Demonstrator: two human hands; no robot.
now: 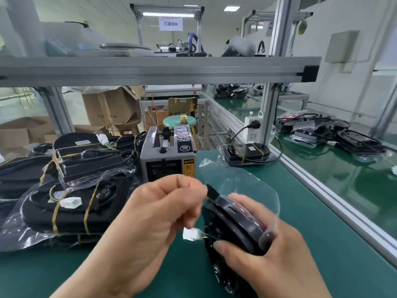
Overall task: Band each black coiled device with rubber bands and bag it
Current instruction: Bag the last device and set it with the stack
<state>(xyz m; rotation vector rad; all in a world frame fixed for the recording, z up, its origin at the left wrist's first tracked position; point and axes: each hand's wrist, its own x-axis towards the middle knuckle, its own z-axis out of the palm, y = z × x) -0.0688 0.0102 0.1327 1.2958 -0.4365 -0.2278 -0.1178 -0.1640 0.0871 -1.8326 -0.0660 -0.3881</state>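
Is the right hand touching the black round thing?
Touching. The head view shows the right hand gripping the black device, with its fingers curled round the edge.

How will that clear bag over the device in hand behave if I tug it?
Probably floppy: the bag crumples and sags around the device. Likely thin and light, since the mat shows through it. It may be slippery; its glossy film shines beside the right hand.
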